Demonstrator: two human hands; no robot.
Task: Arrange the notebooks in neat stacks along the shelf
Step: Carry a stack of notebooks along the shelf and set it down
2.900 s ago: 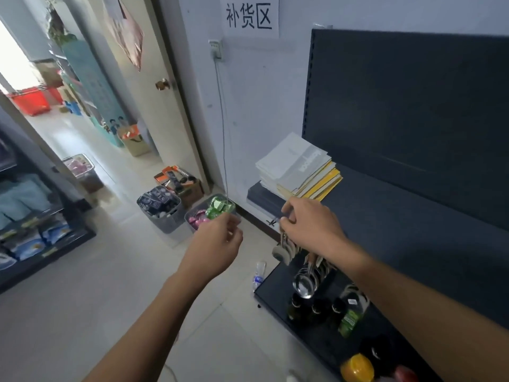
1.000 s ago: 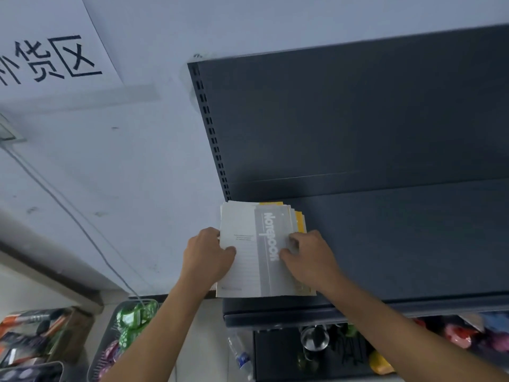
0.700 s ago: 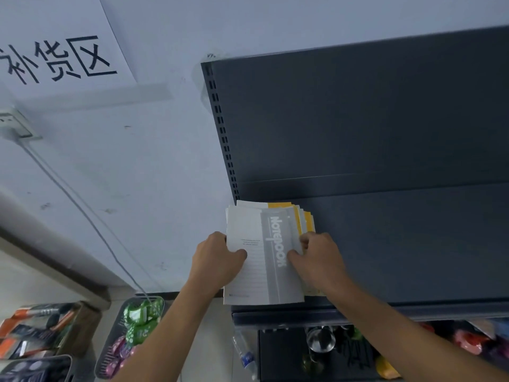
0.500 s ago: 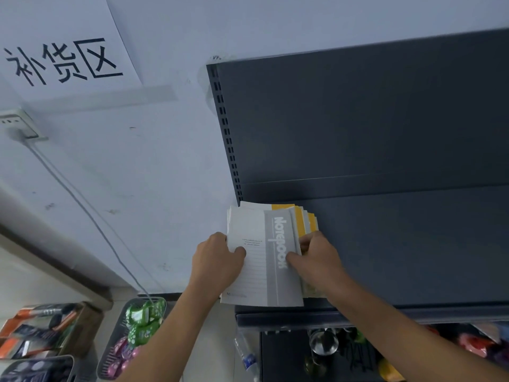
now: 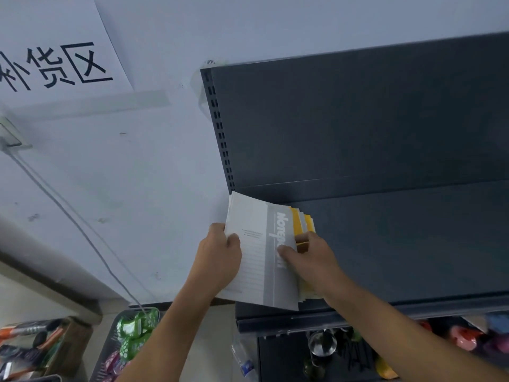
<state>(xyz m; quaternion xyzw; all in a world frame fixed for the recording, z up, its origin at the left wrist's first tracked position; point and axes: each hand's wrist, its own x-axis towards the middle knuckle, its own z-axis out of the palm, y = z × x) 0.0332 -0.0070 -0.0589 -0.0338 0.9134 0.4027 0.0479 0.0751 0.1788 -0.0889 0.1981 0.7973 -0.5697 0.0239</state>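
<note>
**Item.** One pile of thin paper notebooks with yellow and white edges [image 5: 302,226], at the left end of the dark grey metal shelf [image 5: 413,244], just beside its perforated upright. The top copy is a white-and-grey notebook lettered "Notebook" [image 5: 259,260]. It lies skewed, and its near left corner overhangs the shelf's front lip. The copies beneath fan out to the right.

**Hands.** The left hand [image 5: 220,257] grasps the top copy's left edge, thumb on the cover. The right hand [image 5: 312,261] grasps the pile's fanned right edge, thumb on the grey band.

**Progress (judged).** Early.
- Done: the notebooks are gathered on the shelf.
- Left: the edges are not yet squared, and no second stack is in view. The pile probably has to be divided and spaced along the shelf.

**Room.**
- Dark grey back panel [image 5: 358,119] behind the shelf.
- Pale wall [image 5: 151,175] bearing a white paper sign with black characters [image 5: 55,56].
- Thin grey cable [image 5: 82,230] running down the wall.
- Wire basket of green and pink packets [image 5: 132,334] on the floor.
- Clear plastic bottle [image 5: 245,363] on the floor.
- Lower shelf holding a shiny metal ladle [image 5: 322,344] and other goods, too dim to tell.
</note>
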